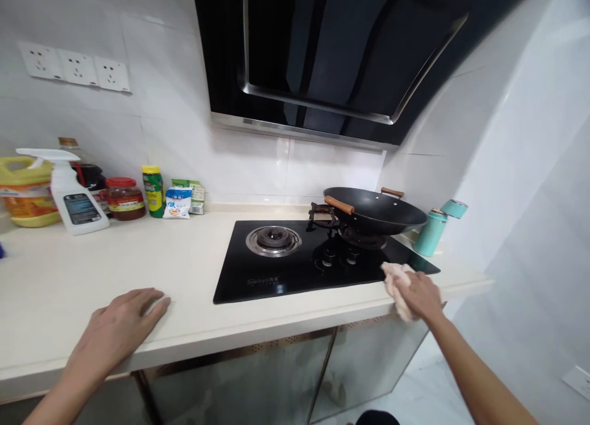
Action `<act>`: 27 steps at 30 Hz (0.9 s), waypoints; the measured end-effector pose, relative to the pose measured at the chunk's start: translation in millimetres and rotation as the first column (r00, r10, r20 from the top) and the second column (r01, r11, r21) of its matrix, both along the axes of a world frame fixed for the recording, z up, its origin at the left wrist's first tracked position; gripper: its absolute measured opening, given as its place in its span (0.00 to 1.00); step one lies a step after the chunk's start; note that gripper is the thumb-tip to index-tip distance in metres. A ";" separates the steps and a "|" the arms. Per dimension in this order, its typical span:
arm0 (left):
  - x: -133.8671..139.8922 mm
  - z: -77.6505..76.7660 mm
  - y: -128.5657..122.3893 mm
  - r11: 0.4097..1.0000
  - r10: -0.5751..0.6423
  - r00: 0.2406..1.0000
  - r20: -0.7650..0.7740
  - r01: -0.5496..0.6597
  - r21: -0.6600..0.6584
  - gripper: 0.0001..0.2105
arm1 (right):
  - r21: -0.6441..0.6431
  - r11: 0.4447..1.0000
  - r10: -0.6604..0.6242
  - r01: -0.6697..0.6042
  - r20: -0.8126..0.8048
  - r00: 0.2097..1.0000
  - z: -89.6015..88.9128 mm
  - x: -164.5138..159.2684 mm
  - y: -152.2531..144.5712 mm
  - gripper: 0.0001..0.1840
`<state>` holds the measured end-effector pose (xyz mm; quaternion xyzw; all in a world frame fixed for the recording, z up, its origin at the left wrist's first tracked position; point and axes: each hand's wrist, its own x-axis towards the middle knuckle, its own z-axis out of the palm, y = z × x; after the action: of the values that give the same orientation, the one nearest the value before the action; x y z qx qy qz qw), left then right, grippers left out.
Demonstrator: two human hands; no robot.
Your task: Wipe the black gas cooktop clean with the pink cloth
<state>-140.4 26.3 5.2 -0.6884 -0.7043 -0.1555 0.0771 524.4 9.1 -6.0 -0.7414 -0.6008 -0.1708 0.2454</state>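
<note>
My right hand (421, 294) grips a pale cloth (397, 283) at the front right edge of the counter, beside the corner of the black gas cooktop (286, 283). Part of the cloth hangs over the counter's edge. My left hand (120, 321) rests on the cream countertop (184, 259) left of the cooktop, fingers stretched out and holding nothing. A black wok (378, 211) with wooden handles sits on the right burner. The left burner (273, 239) is bare, and two knobs (340, 256) stand between the burners.
A white spray bottle (76, 194), a yellow jug (27, 194), a red-lidded jar (125, 200), a green shaker bottle (153, 191) and small packets (179, 202) line the wall at left. Turquoise canisters (431, 233) stand right of the wok. A range hood (322, 56) overhangs the cooktop.
</note>
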 end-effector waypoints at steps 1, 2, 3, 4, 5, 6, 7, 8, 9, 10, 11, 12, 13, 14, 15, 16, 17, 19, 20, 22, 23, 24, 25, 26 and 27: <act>1.2 1.3 -0.7 1.000 0.000 1.000 0.000 0.000 -0.012 0.24 | 0.005 1.000 0.014 -0.014 0.010 1.000 -4.3 -18.4 1.0 0.28; 2.3 2.6 -1.4 1.000 0.001 1.000 0.003 -0.001 -0.023 0.25 | 0.009 0.999 0.047 -0.047 0.023 0.999 -8.0 -38.6 1.7 0.26; 3.2 3.6 -2.1 1.000 0.002 1.000 0.009 -0.001 -0.031 0.25 | 0.020 0.997 0.073 -0.074 0.035 0.997 -10.8 -59.8 1.7 0.24; 3.8 4.2 -2.7 0.999 0.000 1.000 0.014 0.000 -0.033 0.24 | 0.030 0.994 0.103 -0.104 0.048 0.994 -12.6 -81.8 1.2 0.23; 4.2 4.4 -3.1 1.000 -0.002 1.000 0.019 0.003 -0.029 0.24 | 0.039 0.989 0.138 -0.140 0.060 0.989 -13.2 -104.0 0.1 0.21; 4.4 4.1 -3.3 1.000 -0.004 1.000 0.022 0.004 -0.023 0.23 | 0.050 0.983 0.173 -0.177 0.071 0.982 -12.7 -126.2 -1.4 0.20; 4.3 3.5 -3.2 1.000 -0.006 1.000 0.024 0.006 -0.018 0.23 | 0.056 0.975 0.211 -0.216 0.082 0.974 -11.5 -148.3 -3.3 0.18; 4.0 2.6 -2.9 1.000 -0.007 1.000 0.024 0.007 -0.013 0.23 | 0.062 0.966 0.245 -0.251 0.089 0.965 -9.7 -170.3 -5.2 0.16; 3.6 1.7 -2.4 1.000 -0.006 1.000 0.024 0.006 -0.009 0.22 | 0.070 0.955 0.282 -0.288 0.088 0.956 -7.6 -192.1 -7.2 0.16; 3.2 0.7 -2.0 1.000 -0.005 1.000 0.022 0.005 -0.006 0.22 | 0.076 0.943 0.319 -0.325 0.082 0.944 -5.4 -213.5 -9.0 0.17; 2.7 -0.1 -1.5 1.000 -0.002 1.000 0.021 0.002 -0.001 0.22 | 0.077 0.929 0.357 -0.361 0.068 0.932 -3.4 -234.3 -10.7 0.18; 2.3 -0.6 -1.3 1.000 -0.001 1.000 0.019 0.001 0.004 0.22 | 0.070 0.911 0.405 -0.406 0.029 0.914 -1.7 -254.1 -12.3 0.19; 2.0 -0.9 -1.3 1.000 -0.002 1.000 0.017 0.002 0.006 0.22 | 0.057 0.892 0.449 -0.448 0.000 0.894 -0.3 -272.8 -13.7 0.20; 2.0 -1.0 -1.7 1.000 -0.006 1.000 0.016 0.005 0.006 0.22 | 0.041 0.870 0.492 -0.491 -0.025 0.870 0.7 -289.8 -15.2 0.22; 2.3 -0.9 -2.2 1.000 -0.011 1.000 0.014 0.011 0.005 0.23 | 0.028 0.844 0.537 -0.536 -0.049 0.842 1.4 -305.1 -16.7 0.25; 2.8 -0.6 -3.1 1.000 -0.015 1.000 0.011 0.015 0.007 0.23 | 0.017 0.815 0.579 -0.580 -0.067 0.812 1.8 -318.7 -18.2 0.28; 3.6 -0.3 -4.1 1.000 -0.017 1.000 0.008 0.017 0.011 0.24 | 0.011 0.784 0.620 -0.621 -0.086 0.780 2.2 -330.5 -19.8 0.30; 5.6 0.3 -6.4 0.999 -0.014 1.000 0.002 0.014 0.031 0.24 | 0.012 0.712 0.696 -0.702 -0.145 0.704 3.9 -350.4 -22.2 0.32; 6.6 0.7 -7.7 0.999 -0.012 1.000 0.000 0.012 0.044 0.24 | 0.020 0.677 0.725 -0.736 -0.193 0.661 5.8 -359.2 -22.6 0.31; 8.3 1.6 -10.2 0.998 -0.010 1.000 0.005 0.010 0.061 0.24 | 0.055 0.618 0.752 -0.784 -0.334 0.569 12.3 -375.2 -20.8 0.26; 8.9 2.1 -11.4 0.998 -0.013 1.000 0.009 0.012 0.065 0.24 | 0.094 0.599 0.748 -0.795 -0.419 0.514 16.8 -382.3 -18.0 0.24; 9.3 2.7 -12.7 0.998 -0.016 1.000 0.016 0.015 0.067 0.24 | 0.145 0.586 0.738 -0.797 -0.502 0.451 21.7 -388.0 -13.7 0.21; 9.5 3.3 -13.9 0.998 -0.019 1.000 0.024 0.017 0.066 0.24 | 0.203 0.578 0.725 -0.790 -0.572 0.384 26.6 -391.9 -7.8 0.18; 9.7 3.8 -15.0 0.998 -0.020 0.999 0.033 0.018 0.063 0.25 | 0.261 0.570 0.718 -0.779 -0.620 0.318 31.0 -393.0 -0.4 0.17; 10.0 4.3 -16.0 0.998 -0.018 0.999 0.042 0.015 0.059 0.25 | 0.310 0.565 0.716 -0.765 -0.645 0.267 34.4 -390.7 8.4 0.16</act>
<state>-130.4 10.2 9.5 -0.6881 -0.6952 -0.1914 0.0809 133.7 17.5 28.4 -0.3838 -0.7332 0.2845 0.4839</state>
